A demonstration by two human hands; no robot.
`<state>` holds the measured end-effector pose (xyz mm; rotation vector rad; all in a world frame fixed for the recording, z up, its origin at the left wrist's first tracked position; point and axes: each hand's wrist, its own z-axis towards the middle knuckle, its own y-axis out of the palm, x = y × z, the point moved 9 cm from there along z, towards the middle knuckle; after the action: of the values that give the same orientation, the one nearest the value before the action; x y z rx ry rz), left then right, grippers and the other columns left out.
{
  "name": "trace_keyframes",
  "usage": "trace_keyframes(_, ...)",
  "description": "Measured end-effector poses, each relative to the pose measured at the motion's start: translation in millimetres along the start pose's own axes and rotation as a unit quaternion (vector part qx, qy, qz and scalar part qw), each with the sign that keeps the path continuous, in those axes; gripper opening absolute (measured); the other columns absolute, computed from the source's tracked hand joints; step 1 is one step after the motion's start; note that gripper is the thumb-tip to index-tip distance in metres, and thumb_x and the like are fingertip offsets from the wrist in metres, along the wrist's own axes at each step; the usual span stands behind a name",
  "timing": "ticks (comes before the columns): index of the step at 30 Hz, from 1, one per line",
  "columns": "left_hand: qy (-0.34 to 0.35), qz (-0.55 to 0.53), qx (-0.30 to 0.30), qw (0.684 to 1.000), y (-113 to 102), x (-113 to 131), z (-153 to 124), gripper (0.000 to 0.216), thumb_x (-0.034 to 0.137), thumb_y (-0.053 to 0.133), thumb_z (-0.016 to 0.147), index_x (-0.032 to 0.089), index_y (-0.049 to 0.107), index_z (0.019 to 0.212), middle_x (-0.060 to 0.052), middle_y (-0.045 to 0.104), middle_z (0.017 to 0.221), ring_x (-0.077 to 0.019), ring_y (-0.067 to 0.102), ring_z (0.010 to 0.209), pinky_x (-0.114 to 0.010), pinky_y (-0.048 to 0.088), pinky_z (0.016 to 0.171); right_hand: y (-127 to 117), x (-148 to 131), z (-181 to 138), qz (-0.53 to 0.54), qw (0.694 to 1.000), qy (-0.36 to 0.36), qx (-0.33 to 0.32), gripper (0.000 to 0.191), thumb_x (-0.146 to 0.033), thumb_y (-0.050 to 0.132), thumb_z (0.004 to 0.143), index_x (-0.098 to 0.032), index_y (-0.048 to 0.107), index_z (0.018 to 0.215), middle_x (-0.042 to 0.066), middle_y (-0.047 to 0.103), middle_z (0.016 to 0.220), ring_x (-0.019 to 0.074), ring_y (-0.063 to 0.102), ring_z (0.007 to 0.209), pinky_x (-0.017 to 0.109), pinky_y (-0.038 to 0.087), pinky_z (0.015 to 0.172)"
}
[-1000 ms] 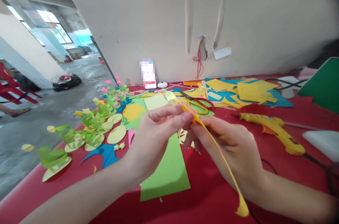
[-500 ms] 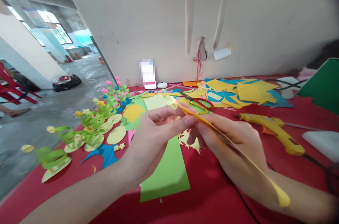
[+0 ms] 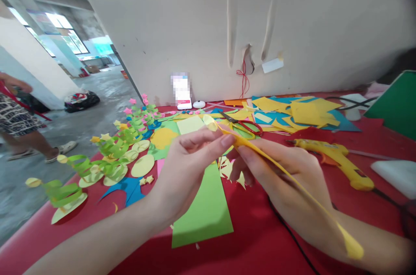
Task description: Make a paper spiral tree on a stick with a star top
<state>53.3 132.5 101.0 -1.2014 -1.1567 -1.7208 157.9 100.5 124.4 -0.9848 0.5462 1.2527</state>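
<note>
A long, narrow strip of yellow paper [image 3: 302, 187] runs between my two hands and trails down over my right wrist. My left hand [image 3: 191, 166] pinches its upper end between thumb and fingers, with a pale yellow rounded piece [image 3: 210, 122] sticking out above the fingertips. My right hand [image 3: 286, 175] grips the strip just beside that, thumb on top. Below the hands lies a green paper sheet [image 3: 204, 214]. Pale yellow star-like scraps [image 3: 225, 166] rest partly behind my fingers.
Finished-looking paper curls on pale discs [image 3: 66, 208] line the table's left side. Red-handled scissors [image 3: 248, 127] lie behind my hands. A yellow glue gun [image 3: 338, 158] and its cord are at right. Yellow paper pieces [image 3: 312, 112], a lit phone [image 3: 182, 93] and a white board [image 3: 182, 28] stand behind.
My right hand has slid slightly along the strip, away from the left fingertips, and the strip's loose end has shifted right and down. A person has walked into view at far left.
</note>
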Motion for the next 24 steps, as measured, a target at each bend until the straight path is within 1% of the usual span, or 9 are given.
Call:
trace_keyframes(3,0.016,-0.01,0.011,1.0,-2,3,0,0.006,0.023,0.067,0.074,0.02,0.072,0.072,0.0,0.06,0.071,-0.0109,0.054,0.07,-0.023,0.044,0.066,1,-1,0,0.002,1.0,-0.008,0.0,0.013,-0.009,0.055,0.078,-0.018,0.061,0.07,-0.007,0.057,0.054,0.0012,0.046,0.045,0.008,0.038,0.045)
trace_keyframes(5,0.026,-0.023,0.015,0.999,-2,4,0,0.004,0.021,0.069,0.072,0.021,0.072,0.07,0.001,0.061,0.068,-0.0092,0.055,0.066,-0.022,0.045,0.065,1,-3,1,-0.005,1.0,-0.017,0.007,0.013,-0.009,0.055,0.077,-0.016,0.06,0.067,-0.007,0.055,0.053,0.0018,0.045,0.045,0.01,0.037,0.045)
trace_keyframes(8,0.023,-0.039,-0.011,0.999,5,5,1,0.006,0.019,0.067,0.073,0.022,0.071,0.07,0.002,0.061,0.062,-0.0076,0.054,0.054,-0.021,0.046,0.055,2,-5,2,-0.017,1.0,-0.023,0.005,0.015,-0.007,0.055,0.075,-0.016,0.059,0.065,-0.007,0.054,0.052,0.0023,0.045,0.046,0.01,0.037,0.046)
trace_keyframes(10,0.013,-0.045,-0.028,0.999,9,4,1,0.007,0.019,0.065,0.075,0.021,0.07,0.07,0.002,0.061,0.06,-0.0079,0.053,0.049,-0.022,0.046,0.049,4,-5,2,-0.014,1.0,-0.02,-0.007,0.015,-0.006,0.055,0.076,-0.017,0.059,0.066,-0.007,0.053,0.052,0.0017,0.045,0.045,0.01,0.037,0.045)
trace_keyframes(14,-0.003,-0.053,-0.008,0.999,6,1,1,0.007,0.018,0.067,0.071,0.017,0.067,0.064,0.0,0.058,0.069,-0.0109,0.054,0.057,-0.022,0.046,0.043,7,-2,0,-0.001,0.999,-0.016,-0.032,0.014,-0.008,0.055,0.077,-0.017,0.058,0.066,-0.008,0.053,0.053,0.0013,0.047,0.047,0.009,0.037,0.046)
trace_keyframes(16,-0.007,-0.053,-0.003,0.999,5,0,0,0.007,0.019,0.068,0.071,0.017,0.066,0.064,0.0,0.057,0.072,-0.0105,0.054,0.057,-0.021,0.046,0.043,9,-1,-1,-0.004,0.999,-0.019,-0.043,0.015,-0.012,0.053,0.081,-0.017,0.058,0.067,-0.007,0.053,0.055,0.0017,0.048,0.049,0.01,0.038,0.048)
trace_keyframes(20,-0.008,-0.035,-0.028,0.999,7,-1,-1,0.008,0.021,0.065,0.075,0.02,0.068,0.067,0.001,0.058,0.068,-0.0096,0.055,0.053,-0.021,0.047,0.045,14,0,-4,0.001,0.998,-0.026,-0.065,0.018,-0.016,0.048,0.086,-0.018,0.056,0.07,-0.007,0.053,0.06,0.0022,0.047,0.053,0.012,0.037,0.051)
trace_keyframes(24,0.017,-0.013,-0.037,0.999,6,3,-1,0.012,0.022,0.061,0.077,0.022,0.071,0.07,-0.001,0.059,0.077,-0.0116,0.057,0.057,-0.024,0.049,0.045,16,6,-3,0.023,0.997,0.001,-0.069,0.019,-0.014,0.045,0.087,-0.019,0.053,0.071,-0.007,0.054,0.062,0.0028,0.048,0.055,0.013,0.037,0.053)
